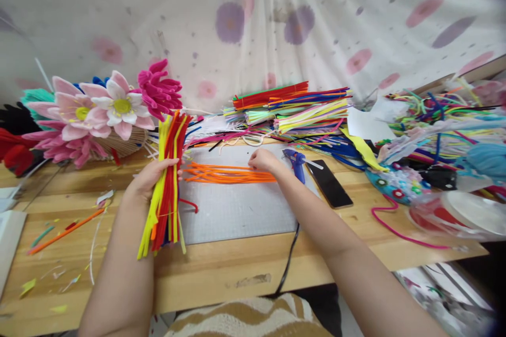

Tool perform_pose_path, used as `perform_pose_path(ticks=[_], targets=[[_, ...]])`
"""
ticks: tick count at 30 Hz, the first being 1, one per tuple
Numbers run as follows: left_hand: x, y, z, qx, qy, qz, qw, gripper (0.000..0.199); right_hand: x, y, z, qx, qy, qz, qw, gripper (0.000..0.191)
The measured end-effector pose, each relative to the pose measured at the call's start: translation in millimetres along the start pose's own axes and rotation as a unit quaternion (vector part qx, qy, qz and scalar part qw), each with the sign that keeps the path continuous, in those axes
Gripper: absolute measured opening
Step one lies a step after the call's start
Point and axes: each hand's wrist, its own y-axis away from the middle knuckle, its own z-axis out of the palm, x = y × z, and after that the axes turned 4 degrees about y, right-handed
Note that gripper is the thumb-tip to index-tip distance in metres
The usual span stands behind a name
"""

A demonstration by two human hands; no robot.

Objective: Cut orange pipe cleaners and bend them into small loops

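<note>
Upright in my left hand is a thick bundle of pipe cleaners, mostly red and yellow, with a few orange and dark blue ones among them. My fingers wrap round its middle. A loose row of orange pipe cleaners lies across the grey cutting mat. Over the far side of that row is my right hand, its fingers curled together. Whatever they may hold is hidden from me. One bent red pipe cleaner sticks out beside the bundle.
Right of the mat's middle are a blue glue gun and a black phone. Piled pipe cleaners line the back. Fuzzy flowers stand at left. A clear tub sits at right; scraps litter the wooden table.
</note>
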Motion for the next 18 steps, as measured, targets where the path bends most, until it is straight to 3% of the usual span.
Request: perform_pose_path(ticks=[2, 4, 6, 8, 11, 14, 18], targets=[[-7.6, -3.8, 12.4, -0.008, -0.044, -0.014, 0.999, 0.017, -7.6, 6.6, -3.9, -0.004, -0.006, -0.034, 0.999, 0.008], [-16.8, -7.6, 27.8, -0.027, -0.058, -0.030, 0.997, 0.021, -19.4, 13.2, -5.7, 0.026, -0.083, -0.114, 0.990, 0.013], [-26.0, -11.6, 43.3, -0.041, -0.055, -0.054, 0.996, 0.023, -35.6, 19.8, -5.2, 0.038, -0.202, -0.211, 0.955, 0.016], [-33.5, -15.5, 55.9, -0.048, -0.035, -0.060, 0.996, 0.023, -53.7, 24.9, -2.8, 0.017, -0.304, -0.262, 0.916, 0.017], [-39.6, -19.1, 66.8, -0.045, -0.001, -0.063, 0.997, 0.025, -74.8, 26.2, 3.9, -0.007, -0.348, -0.262, 0.900, 0.012], [-40.5, -18.9, 68.9, -0.025, 0.020, -0.069, 0.997, 0.026, -82.6, 19.1, 11.9, 0.019, -0.309, -0.219, 0.925, 0.009], [-41.8, -17.4, 66.2, -0.009, 0.036, -0.055, 0.998, 0.026, -83.3, 8.2, 17.8, 0.036, -0.256, -0.175, 0.950, 0.020]])
